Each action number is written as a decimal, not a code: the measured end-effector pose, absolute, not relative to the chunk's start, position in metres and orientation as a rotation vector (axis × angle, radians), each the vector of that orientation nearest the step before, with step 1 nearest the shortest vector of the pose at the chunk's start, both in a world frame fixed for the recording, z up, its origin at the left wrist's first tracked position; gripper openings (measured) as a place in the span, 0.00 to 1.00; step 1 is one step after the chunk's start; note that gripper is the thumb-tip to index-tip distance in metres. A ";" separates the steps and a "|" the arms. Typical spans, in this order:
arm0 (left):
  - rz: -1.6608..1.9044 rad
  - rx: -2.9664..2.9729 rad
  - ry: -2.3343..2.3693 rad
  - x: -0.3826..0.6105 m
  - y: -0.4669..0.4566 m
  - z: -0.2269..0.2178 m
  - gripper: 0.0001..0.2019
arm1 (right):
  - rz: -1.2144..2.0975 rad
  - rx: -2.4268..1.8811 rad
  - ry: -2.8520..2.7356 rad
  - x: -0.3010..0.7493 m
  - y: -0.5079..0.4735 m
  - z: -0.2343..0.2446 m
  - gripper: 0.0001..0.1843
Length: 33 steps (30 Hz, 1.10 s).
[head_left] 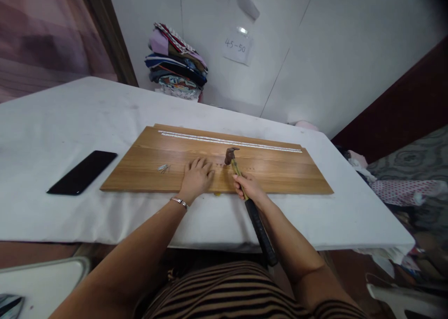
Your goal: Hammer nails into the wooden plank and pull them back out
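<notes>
A claw hammer (259, 230) with a black grip and a yellow upper shaft is in my right hand (248, 186), which wraps round the shaft close below the head. The rusty hammer head is low over the wooden board (140, 165), near a row of small dark marks; I cannot tell whether it touches. My left hand (196, 178) lies flat on the board, fingers spread, left of the hammer head. Farther left on the board is a small heap of nails (163, 168). Two white strips (224, 141) run along the board's far side.
A white-covered table (133, 221) carries the board. Left of it lies a black tablet-like slab (83, 172). Folded clothes (178, 62) are stacked by the wall at the back, beside a paper marked 45-50 (238, 49). A white stool (42, 281) stands below at left.
</notes>
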State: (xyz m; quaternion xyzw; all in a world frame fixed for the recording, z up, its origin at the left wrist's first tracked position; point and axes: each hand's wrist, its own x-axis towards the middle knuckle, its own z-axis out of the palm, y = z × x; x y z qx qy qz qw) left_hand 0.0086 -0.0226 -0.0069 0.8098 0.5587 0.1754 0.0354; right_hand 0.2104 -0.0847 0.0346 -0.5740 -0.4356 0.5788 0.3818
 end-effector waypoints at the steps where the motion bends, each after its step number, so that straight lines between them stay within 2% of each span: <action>1: 0.544 2.491 1.715 0.009 -0.023 -0.007 0.23 | 1.472 -1.461 -1.110 0.211 -0.084 0.035 0.19; 19: 0.597 2.441 1.695 0.010 -0.027 -0.003 0.21 | 1.474 -1.507 -1.201 0.212 -0.085 0.035 0.23; 33: 0.591 2.457 1.682 0.010 -0.028 0.000 0.22 | 1.497 -1.509 -1.164 0.211 -0.087 0.040 0.21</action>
